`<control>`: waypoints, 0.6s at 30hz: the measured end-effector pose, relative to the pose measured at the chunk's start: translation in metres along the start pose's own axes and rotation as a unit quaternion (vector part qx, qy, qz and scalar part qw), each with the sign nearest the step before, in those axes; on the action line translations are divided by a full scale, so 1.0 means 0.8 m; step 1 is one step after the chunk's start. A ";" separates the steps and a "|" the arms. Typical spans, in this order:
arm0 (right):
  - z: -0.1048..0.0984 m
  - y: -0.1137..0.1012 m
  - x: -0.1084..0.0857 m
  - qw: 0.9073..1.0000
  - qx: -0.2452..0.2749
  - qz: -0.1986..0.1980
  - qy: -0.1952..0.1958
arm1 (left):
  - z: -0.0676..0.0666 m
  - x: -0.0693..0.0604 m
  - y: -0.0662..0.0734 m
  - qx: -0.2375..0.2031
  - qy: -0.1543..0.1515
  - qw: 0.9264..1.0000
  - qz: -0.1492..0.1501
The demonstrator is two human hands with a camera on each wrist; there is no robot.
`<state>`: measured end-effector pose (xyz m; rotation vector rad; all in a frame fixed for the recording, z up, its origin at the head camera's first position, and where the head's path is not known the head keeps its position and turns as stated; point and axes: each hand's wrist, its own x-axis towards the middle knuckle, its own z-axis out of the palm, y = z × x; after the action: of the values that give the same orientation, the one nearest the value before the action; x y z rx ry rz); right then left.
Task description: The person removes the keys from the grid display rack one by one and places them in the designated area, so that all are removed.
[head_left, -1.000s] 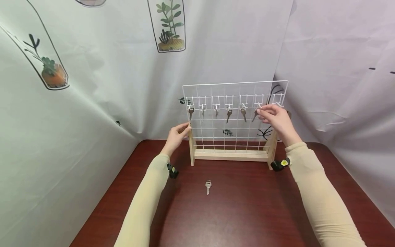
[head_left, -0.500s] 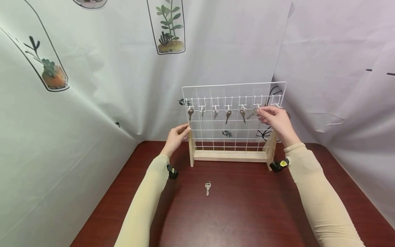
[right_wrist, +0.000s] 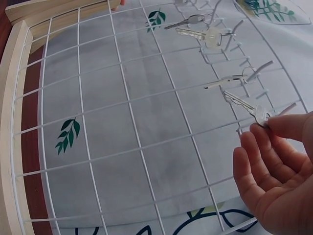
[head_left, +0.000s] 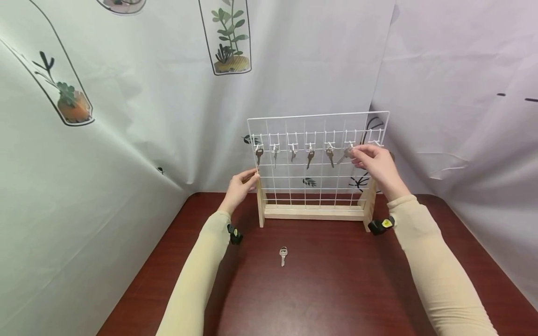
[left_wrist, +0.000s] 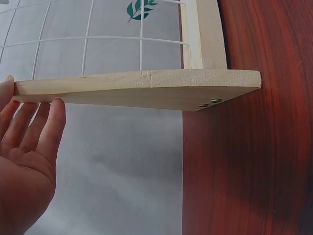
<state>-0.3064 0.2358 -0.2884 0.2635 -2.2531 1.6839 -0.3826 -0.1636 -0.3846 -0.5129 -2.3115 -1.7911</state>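
Observation:
A white wire grid rack on a wooden stand [head_left: 314, 213] stands upright on the table. My left hand [head_left: 238, 189] grips its left wooden post [left_wrist: 142, 80], thumb on one side and fingers on the other. Up at the second hook from the right, my right hand [head_left: 378, 168] pinches a silver key [right_wrist: 260, 113] by its head, the blade slanting down and left. Whether its ring is on the hook is hidden by the fingertips. Several other keys, such as a middle key [head_left: 310, 157], hang from the hooks to the left. One loose key [head_left: 283, 255] lies flat on the table.
The reddish-brown table [head_left: 319, 289] carries the rack near its back edge. Behind and beside it hangs a pale curtain [head_left: 311, 56] with printed plants. The rightmost hook [head_left: 377, 143] is just above my right hand, with no key visible on it.
The key in my right hand has turned from hanging steeply to slanting further left. My right hand has barely shifted, and my left hand stays on the post.

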 end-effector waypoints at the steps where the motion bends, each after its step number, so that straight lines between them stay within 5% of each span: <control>1: -0.001 -0.001 -0.001 1.000 -0.001 -0.001 0.000 | 0.000 0.000 0.000 0.000 0.000 1.000 0.000; 18: -0.016 -0.015 -0.016 1.000 0.011 -0.002 -0.002 | 0.001 -0.001 0.001 0.002 0.002 1.000 0.000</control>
<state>-0.2883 0.2437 -0.2787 0.2778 -2.2360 1.7087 -0.3814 -0.1626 -0.3848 -0.5086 -2.3127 -1.7849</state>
